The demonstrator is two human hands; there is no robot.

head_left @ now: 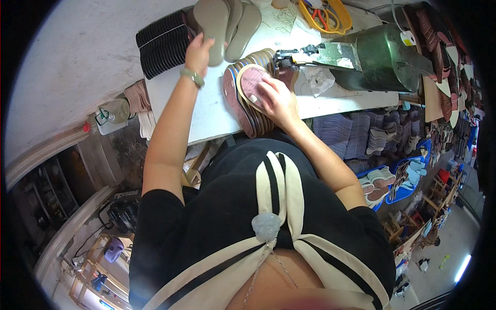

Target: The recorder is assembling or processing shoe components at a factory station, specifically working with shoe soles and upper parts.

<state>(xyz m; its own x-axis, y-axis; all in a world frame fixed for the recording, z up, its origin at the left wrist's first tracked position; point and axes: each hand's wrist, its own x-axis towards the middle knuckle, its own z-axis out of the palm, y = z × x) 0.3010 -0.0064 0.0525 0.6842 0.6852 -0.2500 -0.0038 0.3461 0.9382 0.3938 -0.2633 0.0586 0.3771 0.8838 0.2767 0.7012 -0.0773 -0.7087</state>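
- On the white worktop, a fanned row of flat shoe insoles stands on edge, running from the near edge toward a dark green sewing machine.
- The right hand lies on the front insole of that row, a pinkish one with a pale rim; the fingers are spread over its face and curl round its edge, grasping it.
- The left hand reaches further back and closes its fingers on the near end of a grey-beige sole, the front one of a few like soles lying overlapped at the far side of the worktop.
- A watch with a pale band sits on the left wrist.
- Just left of the grey-beige soles stands a packed stack of black ribbed soles.
- A yellow tray holding scissors lies at the far edge, behind the machine.
- To the right, below worktop level, blue crates hold more soles and sandals.
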